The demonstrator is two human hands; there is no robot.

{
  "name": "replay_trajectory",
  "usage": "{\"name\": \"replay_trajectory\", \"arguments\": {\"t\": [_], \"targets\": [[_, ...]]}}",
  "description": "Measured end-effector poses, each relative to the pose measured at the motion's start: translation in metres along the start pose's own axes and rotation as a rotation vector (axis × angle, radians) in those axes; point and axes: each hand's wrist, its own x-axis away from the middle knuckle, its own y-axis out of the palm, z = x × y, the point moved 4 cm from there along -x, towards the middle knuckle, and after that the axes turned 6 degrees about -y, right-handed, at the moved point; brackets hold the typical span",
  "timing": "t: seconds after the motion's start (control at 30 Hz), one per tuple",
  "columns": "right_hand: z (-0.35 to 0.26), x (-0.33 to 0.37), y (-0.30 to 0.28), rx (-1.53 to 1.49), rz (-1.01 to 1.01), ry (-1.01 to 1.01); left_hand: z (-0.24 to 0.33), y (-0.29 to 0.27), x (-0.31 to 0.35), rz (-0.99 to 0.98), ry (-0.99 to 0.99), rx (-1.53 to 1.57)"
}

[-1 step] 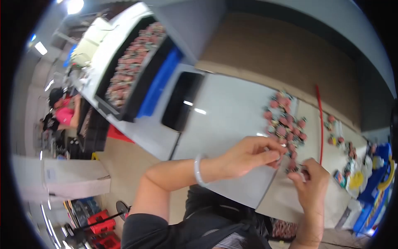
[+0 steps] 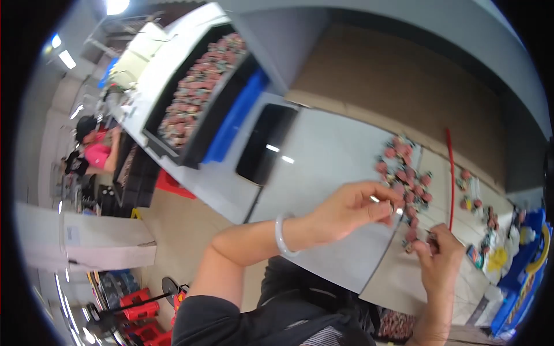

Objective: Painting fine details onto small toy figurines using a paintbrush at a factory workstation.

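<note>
My left hand [image 2: 346, 214], with a pale bangle [image 2: 281, 235] on its wrist, is over the table with thumb and fingers pinched together. Small shiny bits show at its fingertips, too small to name. To its right, my right hand [image 2: 441, 256] is closed, its thumb and index finger against a small dark piece that I cannot make out. Just beyond both hands lies a loose pile of small pink figure-like pieces [image 2: 407, 173] with dark and light parts. The nearest pink piece [image 2: 411, 235] lies close to the right hand's fingertips.
A black phone-like slab [image 2: 267, 144] lies on the white table [image 2: 323, 150]. Beyond it stands a black tray [image 2: 153, 138] full of pink pieces. A red strip [image 2: 450, 173] and a blue bin [image 2: 522, 271] are at the right. A person in pink [image 2: 98, 154] works at far left.
The whole view has shifted slightly right and down. My left hand has moved a little away from me, and shiny bits now show at its fingertips. Both hands stay pinched.
</note>
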Motion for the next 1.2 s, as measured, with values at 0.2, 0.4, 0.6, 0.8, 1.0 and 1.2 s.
{"name": "replay_trajectory", "arguments": {"t": [0.2, 0.4, 0.6, 0.8, 1.0, 1.2], "targets": [[0.005, 0.006, -0.007, -0.013, 0.066, 0.031, 0.103, -0.072, 0.068, 0.849, 0.895, -0.661], [-0.014, -0.001, -0.01, -0.049, 0.078, -0.019, 0.174, -0.101, 0.126, 1.585, 0.939, -1.555], [-0.01, -0.017, -0.001, -0.127, 0.032, 0.029, 0.076, -0.048, 0.01, 0.528, 0.648, -1.407], [-0.001, 0.001, -0.002, 0.01, 0.051, -0.04, -0.001, -0.042, -0.066, 0.2, 0.701, -1.435], [0.009, 0.016, 0.001, 0.075, -0.097, 0.017, 0.019, -0.017, -0.028, 0.343, 0.547, -1.002], [-0.039, 0.016, 0.012, -0.122, 0.146, -0.54, -0.031, 0.035, -0.016, 0.06, 0.258, -0.368]]}}
